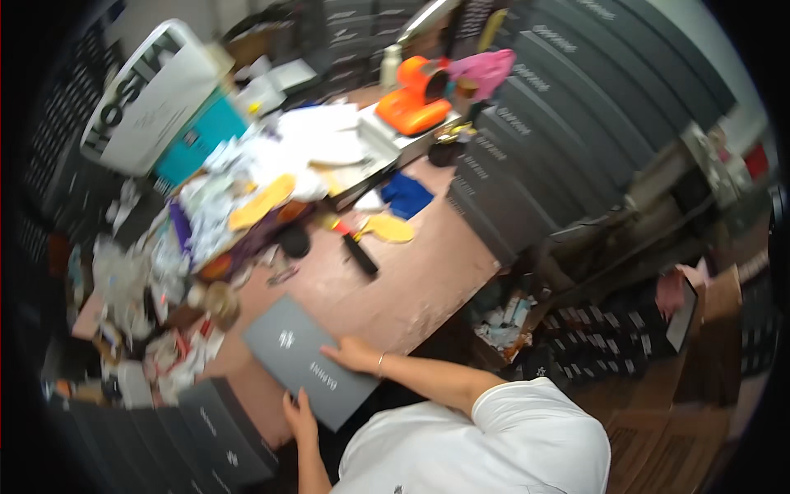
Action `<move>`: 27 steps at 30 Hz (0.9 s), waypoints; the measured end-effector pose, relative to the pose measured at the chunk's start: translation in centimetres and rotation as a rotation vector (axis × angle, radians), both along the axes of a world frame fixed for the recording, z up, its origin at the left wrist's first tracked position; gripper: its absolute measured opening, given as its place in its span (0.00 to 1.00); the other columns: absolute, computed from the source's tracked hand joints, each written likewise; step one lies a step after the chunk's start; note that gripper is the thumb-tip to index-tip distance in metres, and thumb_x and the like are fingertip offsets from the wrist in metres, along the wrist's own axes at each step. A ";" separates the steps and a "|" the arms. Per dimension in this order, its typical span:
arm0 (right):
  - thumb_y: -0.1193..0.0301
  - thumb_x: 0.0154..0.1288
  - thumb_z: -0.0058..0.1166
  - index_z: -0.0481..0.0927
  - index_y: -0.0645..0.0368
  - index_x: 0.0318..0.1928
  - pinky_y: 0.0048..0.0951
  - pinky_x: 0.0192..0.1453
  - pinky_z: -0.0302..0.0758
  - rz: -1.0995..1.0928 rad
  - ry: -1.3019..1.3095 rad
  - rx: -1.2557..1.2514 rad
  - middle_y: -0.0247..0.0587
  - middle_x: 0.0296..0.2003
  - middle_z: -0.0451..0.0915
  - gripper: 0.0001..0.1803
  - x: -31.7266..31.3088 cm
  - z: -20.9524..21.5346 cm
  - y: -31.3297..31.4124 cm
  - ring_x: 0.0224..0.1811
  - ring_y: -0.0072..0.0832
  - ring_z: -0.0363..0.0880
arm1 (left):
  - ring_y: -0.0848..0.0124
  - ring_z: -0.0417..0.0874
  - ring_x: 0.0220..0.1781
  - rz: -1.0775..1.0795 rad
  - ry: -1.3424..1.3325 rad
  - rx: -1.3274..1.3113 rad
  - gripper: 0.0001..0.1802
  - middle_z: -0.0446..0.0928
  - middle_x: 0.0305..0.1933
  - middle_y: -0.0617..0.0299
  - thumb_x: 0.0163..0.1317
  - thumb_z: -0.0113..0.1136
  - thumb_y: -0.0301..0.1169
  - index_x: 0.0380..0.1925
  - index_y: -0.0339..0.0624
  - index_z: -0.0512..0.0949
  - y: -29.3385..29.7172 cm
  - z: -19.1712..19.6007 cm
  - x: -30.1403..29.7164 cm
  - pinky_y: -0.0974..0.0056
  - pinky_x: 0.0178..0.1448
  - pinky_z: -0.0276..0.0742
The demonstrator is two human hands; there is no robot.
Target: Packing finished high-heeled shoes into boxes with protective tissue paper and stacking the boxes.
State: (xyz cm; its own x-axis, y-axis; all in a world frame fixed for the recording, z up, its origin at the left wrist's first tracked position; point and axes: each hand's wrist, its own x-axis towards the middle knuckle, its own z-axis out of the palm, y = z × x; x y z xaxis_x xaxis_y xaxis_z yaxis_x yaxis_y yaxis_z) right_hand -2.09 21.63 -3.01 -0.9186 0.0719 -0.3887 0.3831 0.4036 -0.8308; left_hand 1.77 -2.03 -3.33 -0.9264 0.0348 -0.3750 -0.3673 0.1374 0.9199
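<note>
Box (304,350) held between two hands at the near edge of the desk (428,280).
Its grey lid is on, so I can't tell from here what is inside; a tall stack of grey boxes (592,132) rises on the right, a row of grey boxes (202,440) stands at near left, and an open carton (527,331) beside the desk holds crumpled scraps. Past the box, a black-handled tool (360,255), a yellow insole (387,228) and a heap of pale wrapping (214,202) crowd the surface, an orange device (411,111) farther back. The right hand (355,356) presses fingers over the lid's right side; the left hand (302,416) grips the near left edge.
</note>
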 end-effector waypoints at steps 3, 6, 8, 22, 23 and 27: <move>0.40 0.61 0.49 0.81 0.68 0.44 0.46 0.51 0.73 0.147 -0.085 0.240 0.64 0.40 0.80 0.37 0.9 3.1 0.0 0.44 0.53 0.80 | 0.66 0.73 0.54 0.108 -0.072 0.107 0.24 0.71 0.54 0.49 0.69 0.52 0.32 0.59 0.31 0.59 -0.4 -0.7 0.5 0.64 0.56 0.71; 0.39 0.59 0.50 0.81 0.64 0.47 0.44 0.52 0.73 -0.064 -0.042 0.143 0.58 0.41 0.81 0.37 1.9 1.6 -1.1 0.46 0.51 0.80 | 0.69 0.73 0.52 -0.009 -0.046 0.138 0.21 0.73 0.50 0.54 0.68 0.53 0.32 0.56 0.32 0.63 -1.9 -1.7 0.8 0.65 0.54 0.72; 0.38 0.58 0.50 0.80 0.59 0.51 0.41 0.53 0.74 -0.086 -0.085 0.068 0.57 0.42 0.81 0.37 2.0 1.7 -1.6 0.47 0.48 0.80 | 0.69 0.74 0.50 -0.070 -0.109 0.273 0.20 0.73 0.49 0.55 0.68 0.54 0.32 0.54 0.34 0.65 -2.4 -2.6 0.9 0.66 0.53 0.73; 0.44 0.63 0.51 0.50 0.55 0.72 0.39 0.73 0.52 0.029 0.321 -0.300 0.56 0.71 0.50 0.46 6.0 14.1 1.0 0.74 0.44 0.49 | 0.59 0.67 0.63 -0.073 -0.088 0.595 0.34 0.65 0.63 0.55 0.67 0.45 0.52 0.65 0.42 0.60 0.3 8.2 0.7 0.53 0.65 0.65; 0.44 0.63 0.52 0.49 0.56 0.73 0.40 0.73 0.52 0.037 0.412 -0.253 0.57 0.72 0.48 0.48 6.4 17.5 2.7 0.74 0.44 0.47 | 0.61 0.68 0.62 -0.107 -0.027 0.738 0.35 0.66 0.62 0.55 0.66 0.42 0.54 0.64 0.41 0.62 3.4 13.3 0.0 0.55 0.64 0.67; 0.34 0.51 0.56 0.46 0.57 0.73 0.50 0.75 0.39 0.219 1.067 0.215 0.60 0.73 0.39 0.60 11.1 32.6 8.8 0.76 0.53 0.33 | 0.62 0.70 0.61 -0.312 0.302 1.231 0.33 0.69 0.60 0.54 0.67 0.39 0.53 0.63 0.39 0.64 12.5 26.5 -6.2 0.58 0.65 0.67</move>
